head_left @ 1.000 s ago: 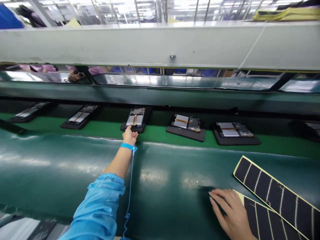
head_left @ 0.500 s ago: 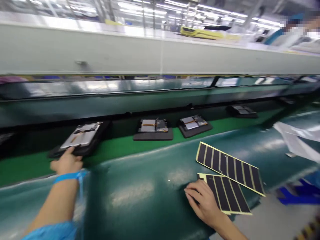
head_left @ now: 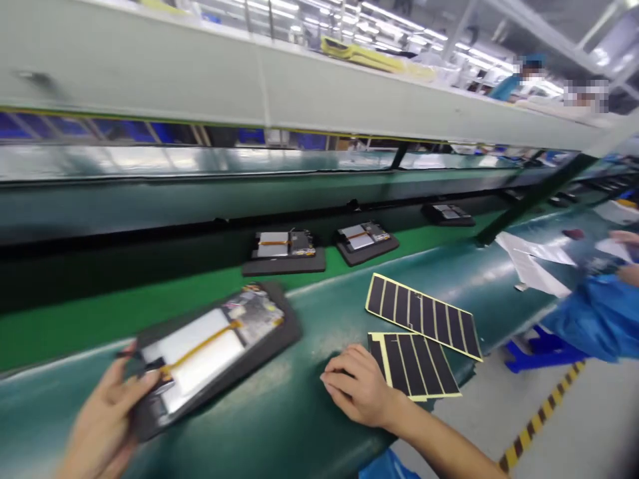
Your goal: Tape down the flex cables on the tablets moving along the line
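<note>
My left hand grips the near corner of a black tray that carries an opened device with a silver plate and an orange flex strip. The tray lies tilted across the edge between the green belt and the dark green table mat. My right hand rests on the mat with its fingers curled at the left edge of a yellow-backed sheet of black strips. A second sheet of black strips lies just behind it.
The green conveyor belt carries more trays with devices. A grey beam runs overhead. White sheets lie to the right, beside a co-worker's blue sleeve. The floor has a yellow-black stripe.
My left hand has pulled the tray off the belt toward me onto the mat's edge. The view has swung to the right. My right hand stays at the strip sheet.
</note>
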Demonstrator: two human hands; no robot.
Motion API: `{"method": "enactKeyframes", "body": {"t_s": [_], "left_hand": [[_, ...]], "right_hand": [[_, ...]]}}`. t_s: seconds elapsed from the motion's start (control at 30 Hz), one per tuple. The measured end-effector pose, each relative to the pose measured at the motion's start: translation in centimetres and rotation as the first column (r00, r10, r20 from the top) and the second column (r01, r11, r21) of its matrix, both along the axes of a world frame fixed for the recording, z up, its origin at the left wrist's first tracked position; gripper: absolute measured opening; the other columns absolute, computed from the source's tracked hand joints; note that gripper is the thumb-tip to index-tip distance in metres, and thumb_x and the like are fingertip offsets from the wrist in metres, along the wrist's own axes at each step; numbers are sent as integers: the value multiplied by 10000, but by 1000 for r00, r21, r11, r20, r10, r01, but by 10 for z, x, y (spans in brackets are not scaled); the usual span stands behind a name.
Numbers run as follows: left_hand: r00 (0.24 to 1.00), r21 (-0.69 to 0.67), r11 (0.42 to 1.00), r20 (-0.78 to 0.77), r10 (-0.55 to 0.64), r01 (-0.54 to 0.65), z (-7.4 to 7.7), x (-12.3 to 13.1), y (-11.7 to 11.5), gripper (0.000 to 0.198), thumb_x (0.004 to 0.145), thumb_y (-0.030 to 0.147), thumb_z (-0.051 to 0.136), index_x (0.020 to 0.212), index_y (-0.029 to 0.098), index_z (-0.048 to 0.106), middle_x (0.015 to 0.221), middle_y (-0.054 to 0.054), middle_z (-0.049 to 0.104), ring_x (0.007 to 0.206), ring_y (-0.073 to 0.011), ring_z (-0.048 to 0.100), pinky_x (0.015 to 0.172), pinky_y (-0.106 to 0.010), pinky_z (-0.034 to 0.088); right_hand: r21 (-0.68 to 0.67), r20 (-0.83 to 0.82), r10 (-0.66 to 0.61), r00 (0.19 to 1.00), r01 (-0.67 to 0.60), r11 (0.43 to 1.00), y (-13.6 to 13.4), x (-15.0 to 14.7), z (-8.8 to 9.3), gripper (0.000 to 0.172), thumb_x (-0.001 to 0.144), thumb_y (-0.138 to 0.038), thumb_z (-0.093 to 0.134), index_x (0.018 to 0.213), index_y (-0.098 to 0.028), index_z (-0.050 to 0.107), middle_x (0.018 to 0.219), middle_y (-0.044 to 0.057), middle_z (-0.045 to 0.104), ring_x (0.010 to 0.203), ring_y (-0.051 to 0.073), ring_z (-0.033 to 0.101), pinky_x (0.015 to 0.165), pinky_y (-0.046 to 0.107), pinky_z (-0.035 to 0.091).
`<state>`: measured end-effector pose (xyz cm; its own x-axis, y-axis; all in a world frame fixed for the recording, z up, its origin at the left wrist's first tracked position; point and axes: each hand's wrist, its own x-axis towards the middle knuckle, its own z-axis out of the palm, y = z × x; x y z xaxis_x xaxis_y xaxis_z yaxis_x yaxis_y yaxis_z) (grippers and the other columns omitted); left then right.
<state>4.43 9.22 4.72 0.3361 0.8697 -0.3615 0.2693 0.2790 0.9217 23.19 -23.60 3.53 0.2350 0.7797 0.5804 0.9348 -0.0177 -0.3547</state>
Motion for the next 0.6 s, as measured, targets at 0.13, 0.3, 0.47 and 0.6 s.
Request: {"method": "enactKeyframes", "body": {"t_s": [0.13, 0.3, 0.47, 0.6], "left_hand": [[959, -240, 939, 198, -201, 246, -19, -4, -50, 1186, 459, 453, 965, 1489, 318, 392, 713, 70, 727, 553, -170, 670, 534, -256, 549], [917, -13, 926, 146, -372, 378, -47, -23, -75, 1087, 753, 498, 785, 1602, 247, 155, 1135, -82, 734, 906, -232, 739, 815, -385, 603], [940, 552, 771, -288, -183, 319, -62, -47, -73, 545, 892, 369, 604, 1408, 219, 513, 1150, -89, 709, 963, -216, 688, 764, -343, 581], [917, 655, 658, -370, -150, 372, -60, -43, -85, 342, 911, 276, 541, 1239, 204, 603, 1076, -80, 694, 950, -214, 674, 756, -332, 571]], "right_hand": [[11, 8, 121, 993, -121, 993, 16, -6, 11, 147, 955, -132, 550, 1051, -180, 651, 945, 54, 717, 830, 172, 611, 807, 358, 451], [-24, 0, 260, 966, -260, 965, 42, -16, 8, 141, 957, -124, 544, 1029, -173, 655, 944, 55, 707, 841, 182, 596, 833, 359, 438], [-122, 89, 328, 941, -316, 941, 78, -26, -6, 151, 957, -163, 568, 1083, -173, 652, 980, 62, 704, 868, 206, 587, 864, 373, 412], [-288, 186, 377, 907, -316, 904, 105, -34, -12, 279, 946, -243, 644, 1212, -160, 626, 1062, 78, 707, 904, 231, 591, 902, 405, 386]]}}
